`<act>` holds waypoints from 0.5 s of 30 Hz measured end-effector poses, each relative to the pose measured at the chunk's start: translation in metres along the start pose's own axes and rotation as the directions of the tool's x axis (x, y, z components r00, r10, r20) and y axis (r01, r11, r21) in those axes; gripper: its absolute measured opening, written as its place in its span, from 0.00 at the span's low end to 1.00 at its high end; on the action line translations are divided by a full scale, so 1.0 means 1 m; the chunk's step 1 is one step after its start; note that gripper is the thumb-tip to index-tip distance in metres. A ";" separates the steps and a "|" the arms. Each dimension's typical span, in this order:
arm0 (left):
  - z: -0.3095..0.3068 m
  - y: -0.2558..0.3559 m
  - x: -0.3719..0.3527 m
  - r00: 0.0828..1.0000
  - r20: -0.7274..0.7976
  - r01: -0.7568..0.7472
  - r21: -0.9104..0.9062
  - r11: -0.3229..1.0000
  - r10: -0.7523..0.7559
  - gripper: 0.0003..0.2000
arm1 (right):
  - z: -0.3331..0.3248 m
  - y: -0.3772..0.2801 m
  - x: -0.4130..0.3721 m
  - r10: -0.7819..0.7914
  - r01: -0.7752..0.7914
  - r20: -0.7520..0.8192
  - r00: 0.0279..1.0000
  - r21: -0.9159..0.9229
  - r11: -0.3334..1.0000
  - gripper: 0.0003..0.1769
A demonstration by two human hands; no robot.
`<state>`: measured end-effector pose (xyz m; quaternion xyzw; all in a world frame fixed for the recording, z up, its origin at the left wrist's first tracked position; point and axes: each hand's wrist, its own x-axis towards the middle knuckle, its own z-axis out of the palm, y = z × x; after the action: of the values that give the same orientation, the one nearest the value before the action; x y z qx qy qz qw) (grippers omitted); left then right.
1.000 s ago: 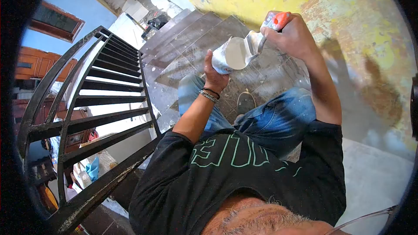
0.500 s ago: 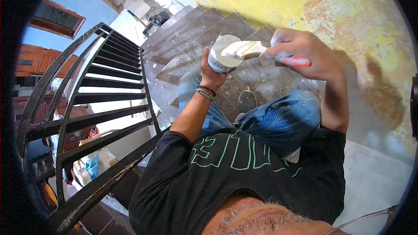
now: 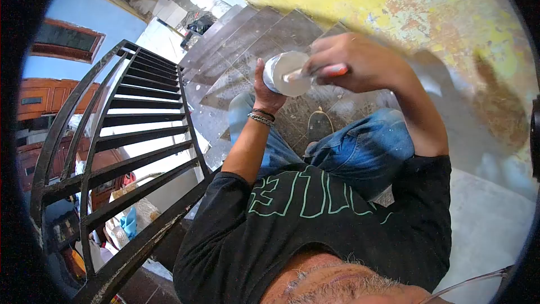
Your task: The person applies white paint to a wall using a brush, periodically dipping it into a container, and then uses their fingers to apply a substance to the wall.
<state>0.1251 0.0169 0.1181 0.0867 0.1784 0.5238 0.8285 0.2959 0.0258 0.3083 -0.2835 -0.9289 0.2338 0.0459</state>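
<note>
The person sits on the stairs, and the white tub (image 3: 284, 73) rests on nothing. It is held up in the air over the knees and above the dark steps (image 3: 253, 39), tipped so its mouth faces the camera. The left hand (image 3: 265, 93) cups it from beneath and behind, fingers wrapped tight round its body, with a bracelet (image 3: 260, 117) at the wrist. The right hand (image 3: 354, 62) is closed in a fist round the orange handle of a flat tool (image 3: 332, 70), whose pale front end lies across the tub's mouth, touching or dipped into the white stuff inside. The hand is blurred, so I cannot tell how deep the tool goes. The black railing (image 3: 129, 135) runs down the left edge of the stairs. At the right edge rises the wall (image 3: 439, 17), yellow, flaked and blotched, with a few dull grey patches low down. By my reading, this is the loading step. The tool is at the tub and well apart from the wall, and most of the wall looks rough and uncovered, so far more seems left than done.
</note>
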 end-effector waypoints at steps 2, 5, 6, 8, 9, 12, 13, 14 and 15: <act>0.006 0.001 0.000 0.999 -0.002 -0.039 -0.004 0.999 0.039 0.30 | -0.002 0.014 -0.005 -0.103 0.176 -0.315 0.943 0.212 0.961 0.08; 0.010 -0.001 0.001 0.995 -0.035 -0.097 -0.035 0.995 0.095 0.29 | -0.004 0.015 -0.012 0.243 -0.046 -0.395 0.886 0.447 0.893 0.10; 0.011 -0.001 0.002 0.991 -0.071 -0.118 -0.067 0.991 0.114 0.29 | -0.005 0.019 -0.012 0.298 -0.118 -0.394 0.870 0.420 0.900 0.11; 0.003 -0.002 0.006 0.994 -0.065 -0.097 -0.062 0.993 0.093 0.29 | -0.004 0.027 -0.012 0.353 -0.160 -0.416 0.838 0.432 0.888 0.11; 0.000 -0.002 0.008 0.995 -0.060 -0.079 -0.055 0.995 0.076 0.28 | -0.004 0.030 -0.014 0.404 -0.196 -0.436 0.804 0.446 0.873 0.11; 0.000 -0.001 0.010 0.996 -0.043 -0.073 0.022 0.997 0.073 0.29 | -0.012 0.028 -0.021 0.544 -0.272 -0.333 0.770 0.600 0.753 0.11; 0.001 -0.002 0.010 0.996 -0.043 -0.075 0.021 0.997 0.075 0.29 | -0.015 0.027 -0.024 0.542 -0.272 -0.332 0.772 0.598 0.754 0.11; 0.003 -0.002 0.011 0.995 -0.057 -0.081 0.019 0.997 0.082 0.29 | -0.018 0.027 -0.028 0.516 -0.238 -0.389 0.763 0.573 0.784 0.10; 0.004 -0.002 0.011 0.994 -0.070 -0.086 0.018 0.996 0.087 0.30 | -0.022 0.025 -0.031 0.487 -0.205 -0.445 0.751 0.544 0.813 0.10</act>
<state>0.1330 0.0261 0.1188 0.0820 0.2074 0.5606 0.7975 0.3394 0.0363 0.3173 -0.4926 -0.7171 0.3575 0.3395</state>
